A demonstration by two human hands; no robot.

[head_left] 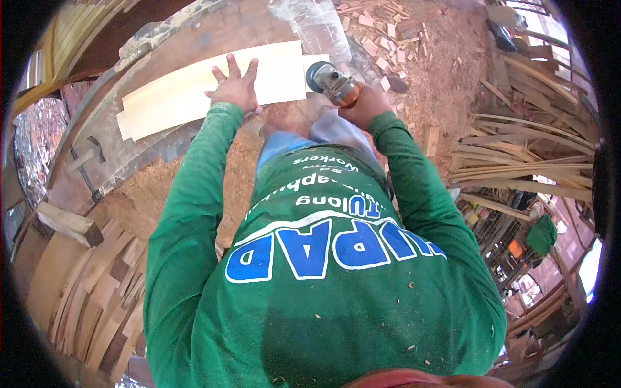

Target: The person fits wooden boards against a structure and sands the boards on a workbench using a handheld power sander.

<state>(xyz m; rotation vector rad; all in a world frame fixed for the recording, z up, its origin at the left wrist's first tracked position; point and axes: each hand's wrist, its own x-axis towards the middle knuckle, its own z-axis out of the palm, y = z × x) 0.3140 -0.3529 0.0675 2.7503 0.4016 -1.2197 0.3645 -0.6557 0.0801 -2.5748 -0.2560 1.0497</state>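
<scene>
A pale wooden board point(168, 97) lies across the worktable point(194, 42), with a second pale piece point(316, 63) showing past its right end. My left hand point(236, 89) rests on the board, fingers spread. In my right hand point(367, 105) is an orange-and-silver angle grinder point(336, 84), gripped by its body. The grinder's round disc sits at the board's right end, over the second piece; whether it touches the wood I cannot tell.
A hammer point(96, 150) and a metal clamp-like tool point(85, 178) lie at left. Wood offcuts point(385, 39) and sawdust cover the ground at upper right. Stacked wooden strips point(524, 155) stand at right, and more cut pieces point(103, 284) at lower left, near a wood block point(70, 223).
</scene>
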